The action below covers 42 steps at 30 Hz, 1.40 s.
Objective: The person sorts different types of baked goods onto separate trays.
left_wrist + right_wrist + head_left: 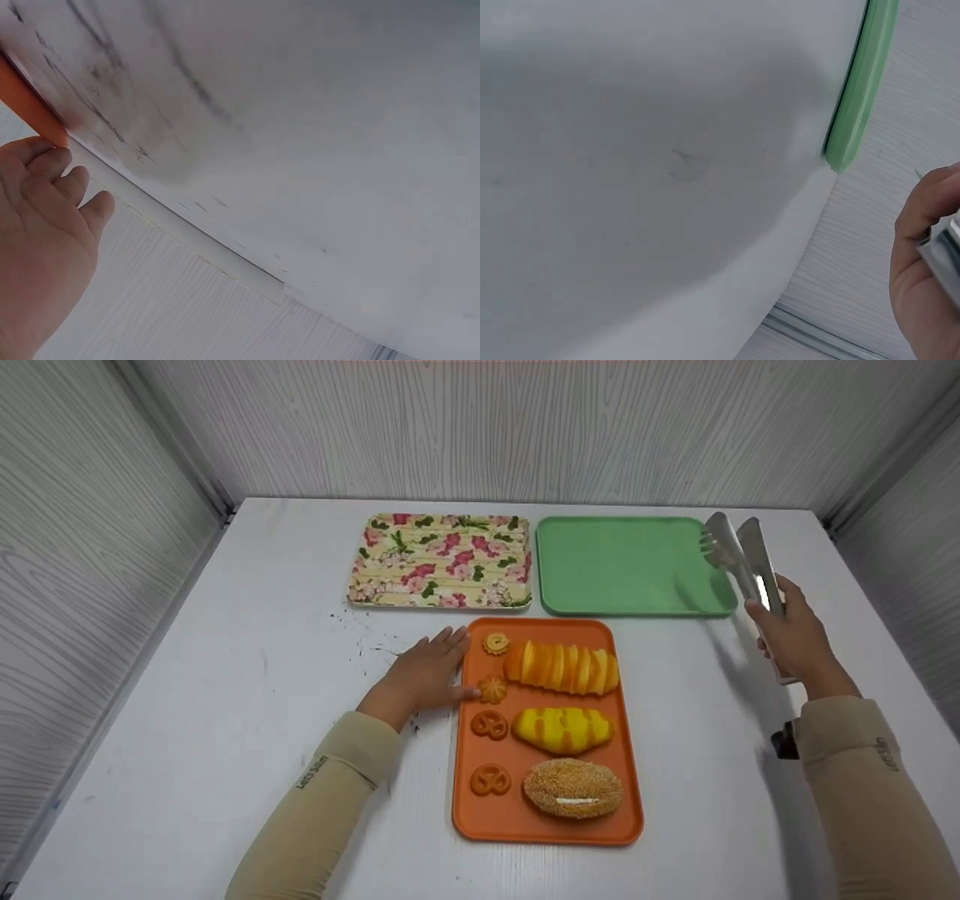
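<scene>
My left hand (426, 673) lies at the left edge of an orange tray (551, 829), fingers fairly straight, thumb reaching over the rim near a flower-shaped cookie (493, 690). In the left wrist view its fingertips meet the tray's orange edge. On this tray are a sliced loaf (562, 667), a yellow striped bread (564, 729), a seeded bun (573, 788), a round cookie (496, 643) and two pretzel-shaped cookies (490, 779). My right hand (799, 641) grips metal serving tongs (739, 559), raised with one fork-like tip over the right end of a green tray (630, 566).
A flower-patterned tray (442, 561) lies at the back, left of the green one. All three trays rest on a white table (247, 675) with dark marks left of the orange tray. Wood-grain panels (480, 431) stand behind and at both sides.
</scene>
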Tool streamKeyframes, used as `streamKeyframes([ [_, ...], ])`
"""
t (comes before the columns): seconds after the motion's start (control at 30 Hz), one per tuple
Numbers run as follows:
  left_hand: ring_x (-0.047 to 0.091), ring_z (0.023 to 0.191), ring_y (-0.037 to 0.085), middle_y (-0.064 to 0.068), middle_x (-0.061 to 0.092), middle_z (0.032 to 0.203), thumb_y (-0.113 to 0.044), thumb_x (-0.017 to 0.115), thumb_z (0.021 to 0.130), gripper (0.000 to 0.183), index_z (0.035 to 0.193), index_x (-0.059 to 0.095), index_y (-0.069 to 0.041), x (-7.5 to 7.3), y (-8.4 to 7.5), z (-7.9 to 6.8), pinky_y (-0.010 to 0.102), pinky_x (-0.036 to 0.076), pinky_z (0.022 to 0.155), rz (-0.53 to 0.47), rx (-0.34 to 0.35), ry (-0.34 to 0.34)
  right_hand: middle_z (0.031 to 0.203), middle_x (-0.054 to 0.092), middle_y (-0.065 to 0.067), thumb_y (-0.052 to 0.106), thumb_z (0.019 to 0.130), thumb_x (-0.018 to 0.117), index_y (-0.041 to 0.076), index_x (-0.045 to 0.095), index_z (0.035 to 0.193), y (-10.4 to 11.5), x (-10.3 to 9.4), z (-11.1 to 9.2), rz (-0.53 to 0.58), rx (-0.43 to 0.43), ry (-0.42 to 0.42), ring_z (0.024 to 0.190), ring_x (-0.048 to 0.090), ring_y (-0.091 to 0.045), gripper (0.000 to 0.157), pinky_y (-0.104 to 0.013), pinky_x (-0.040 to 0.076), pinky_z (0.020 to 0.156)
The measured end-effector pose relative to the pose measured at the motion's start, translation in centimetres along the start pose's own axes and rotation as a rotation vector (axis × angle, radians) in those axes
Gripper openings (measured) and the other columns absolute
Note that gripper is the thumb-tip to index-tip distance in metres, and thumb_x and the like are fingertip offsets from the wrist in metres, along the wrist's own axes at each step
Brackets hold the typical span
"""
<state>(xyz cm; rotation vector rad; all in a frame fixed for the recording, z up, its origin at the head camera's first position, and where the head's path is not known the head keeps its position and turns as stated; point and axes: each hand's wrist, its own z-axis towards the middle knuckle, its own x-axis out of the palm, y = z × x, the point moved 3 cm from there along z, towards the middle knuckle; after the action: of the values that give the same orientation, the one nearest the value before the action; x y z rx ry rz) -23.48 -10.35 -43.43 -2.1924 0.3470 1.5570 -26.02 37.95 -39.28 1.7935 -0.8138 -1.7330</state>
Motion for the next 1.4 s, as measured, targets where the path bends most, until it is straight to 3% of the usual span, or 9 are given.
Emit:
streamKeyframes([
  [0.2,0.003,0.144,0.021,0.002,0.004,0.159,-0.062,0.048,0.090,0.090,0.154,0.011,-0.011,0.1,0.0,0.1,0.040,0.008,0.115,-0.004,0.001,0.002,0.117,0.044,-0.019,0.054,0.095,0.043,0.025,0.008,0.155,1.0,1.1,-0.5,0.007,-0.061,0.063,0.068,0.054,-0.025,0.075,-0.035,0.048,0.053],
  [0.5,0.003,0.144,0.021,0.001,0.004,0.158,-0.062,0.048,0.090,0.090,0.154,0.010,-0.011,0.3,0.1,0.1,0.040,0.008,0.115,0.004,0.004,-0.011,0.111,0.044,-0.015,0.047,0.096,0.049,0.024,0.014,0.154,2.7,2.7,-1.6,-0.005,-0.130,0.157,0.061,0.050,-0.021,0.071,-0.032,0.045,0.050],
  [0.7,0.001,0.144,0.019,0.000,0.003,0.159,-0.062,0.049,0.090,0.090,0.154,0.010,-0.012,0.3,0.1,0.1,0.039,0.007,0.115,-0.014,-0.009,-0.001,0.118,0.047,-0.016,0.039,0.098,0.051,0.028,0.020,0.152,3.3,3.7,-2.1,0.024,-0.197,0.249,0.060,0.049,-0.022,0.064,-0.031,0.043,0.049],
  [1.07,0.001,0.144,0.020,0.000,0.003,0.159,-0.063,0.048,0.090,0.090,0.154,0.011,-0.012,0.4,0.3,0.1,0.039,0.008,0.115,-0.012,-0.005,-0.007,0.101,0.050,-0.016,0.022,0.097,0.058,0.030,0.030,0.149,4.0,5.2,-3.1,0.012,-0.353,0.396,0.051,0.048,-0.021,0.060,-0.033,0.044,0.045],
  [1.23,0.001,0.144,0.020,0.000,0.003,0.159,-0.063,0.048,0.090,0.090,0.154,0.010,-0.012,0.5,0.3,0.2,0.039,0.008,0.115,-0.013,-0.005,-0.010,0.103,0.053,-0.013,0.021,0.093,0.063,0.031,0.033,0.147,4.5,5.7,-3.6,-0.046,-0.386,0.434,0.057,0.054,-0.026,0.063,-0.034,0.047,0.048],
  [1.4,0.001,0.144,0.019,0.000,0.003,0.159,-0.064,0.048,0.089,0.091,0.154,0.010,-0.013,0.6,0.4,0.3,0.039,0.008,0.115,-0.010,-0.008,-0.015,0.094,0.054,-0.008,0.022,0.091,0.067,0.031,0.038,0.144,4.8,6.1,-3.9,-0.093,-0.425,0.454,0.052,0.051,-0.018,0.061,-0.032,0.045,0.047],
])
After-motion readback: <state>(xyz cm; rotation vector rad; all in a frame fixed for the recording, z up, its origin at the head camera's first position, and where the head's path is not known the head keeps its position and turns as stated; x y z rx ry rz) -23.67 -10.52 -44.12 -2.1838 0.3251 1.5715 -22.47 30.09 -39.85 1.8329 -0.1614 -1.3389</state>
